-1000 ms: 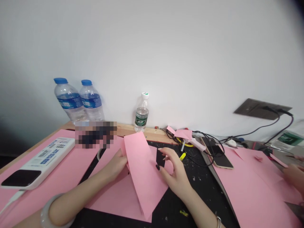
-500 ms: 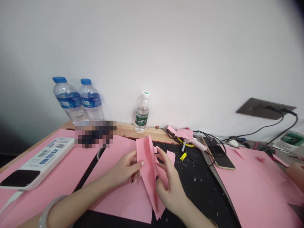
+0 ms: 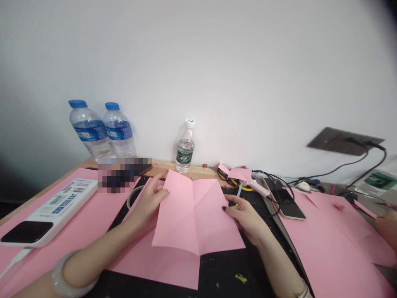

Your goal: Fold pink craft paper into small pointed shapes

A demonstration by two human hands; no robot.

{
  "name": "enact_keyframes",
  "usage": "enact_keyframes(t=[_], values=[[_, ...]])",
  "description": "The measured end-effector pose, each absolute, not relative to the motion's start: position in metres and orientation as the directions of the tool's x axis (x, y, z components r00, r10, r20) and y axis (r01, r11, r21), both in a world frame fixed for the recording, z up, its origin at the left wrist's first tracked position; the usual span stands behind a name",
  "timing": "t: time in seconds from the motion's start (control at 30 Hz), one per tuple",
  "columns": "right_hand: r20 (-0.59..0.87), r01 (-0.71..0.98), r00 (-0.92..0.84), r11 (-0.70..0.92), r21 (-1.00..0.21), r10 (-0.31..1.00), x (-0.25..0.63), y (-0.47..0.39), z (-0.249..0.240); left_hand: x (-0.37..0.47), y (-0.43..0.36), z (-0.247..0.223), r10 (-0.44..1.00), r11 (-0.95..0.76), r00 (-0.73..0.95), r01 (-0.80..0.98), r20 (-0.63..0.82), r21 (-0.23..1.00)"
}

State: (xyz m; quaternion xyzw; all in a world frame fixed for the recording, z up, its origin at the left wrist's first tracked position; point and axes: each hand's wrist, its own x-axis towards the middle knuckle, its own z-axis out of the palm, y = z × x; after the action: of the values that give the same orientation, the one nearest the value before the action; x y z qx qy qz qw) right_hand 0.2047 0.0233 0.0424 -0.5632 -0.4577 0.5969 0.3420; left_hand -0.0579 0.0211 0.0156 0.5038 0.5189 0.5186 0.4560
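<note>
A creased sheet of pink paper (image 3: 195,215) is spread between my hands, with a fold line running down its middle. My left hand (image 3: 151,196) pinches its left edge, thumb on top and the other fingers partly hidden behind. At the right edge, my right hand (image 3: 245,217) grips the paper between thumb and fingers. Beneath it a larger pink sheet (image 3: 155,269) lies on the black mat (image 3: 229,273). The held paper hides part of both.
Two blue-capped bottles (image 3: 99,132) and a small water bottle (image 3: 185,149) stand by the wall. At left lies a white power bank (image 3: 62,211). A glue gun (image 3: 259,188), cables and a phone (image 3: 288,203) sit at right. Another person's hand (image 3: 387,225) shows at the right edge.
The pink paper, folded and upright before, is now opened out nearly flat. My hands have moved apart, the left one up and leftward, the right one to the right.
</note>
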Motion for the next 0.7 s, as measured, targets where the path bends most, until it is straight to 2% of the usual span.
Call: enact_keyframes(t=[0.03,0.1,0.2,0.27,0.5,0.6,0.7], values=[[-0.382,0.162,-0.138,-0.359,-0.919,0.914,0.204,0.023,0.041,-0.06,0.023,0.016,0.99,-0.049,-0.126,0.121,0.064,0.991],[-0.411,0.297,-0.126,-0.361,-0.884,0.903,0.203,0.023,0.038,-0.064,0.026,0.017,0.977,-0.076,-0.16,0.371,0.144,0.925],[-0.392,0.454,-0.108,-0.306,-0.837,0.914,0.202,0.023,0.032,-0.068,0.027,0.021,0.967,-0.118,-0.072,0.722,0.244,0.682],[-0.368,0.477,-0.128,-0.269,-0.837,0.921,0.203,0.024,0.03,-0.071,0.026,0.024,0.966,-0.148,0.006,0.832,0.258,0.535],[-0.407,0.453,-0.294,-0.25,-0.856,0.865,0.209,0.022,0.033,-0.077,0.023,0.029,0.916,-0.368,0.308,0.9,0.259,0.233],[-0.461,0.493,-0.318,-0.271,-0.827,0.829,0.211,0.02,0.037,-0.073,0.02,0.026,0.868,-0.475,0.424,0.86,0.258,0.185],[-0.515,0.539,-0.357,-0.278,-0.795,0.779,0.212,0.017,0.04,-0.066,0.016,0.022,0.758,-0.649,0.602,0.735,0.249,0.199]])
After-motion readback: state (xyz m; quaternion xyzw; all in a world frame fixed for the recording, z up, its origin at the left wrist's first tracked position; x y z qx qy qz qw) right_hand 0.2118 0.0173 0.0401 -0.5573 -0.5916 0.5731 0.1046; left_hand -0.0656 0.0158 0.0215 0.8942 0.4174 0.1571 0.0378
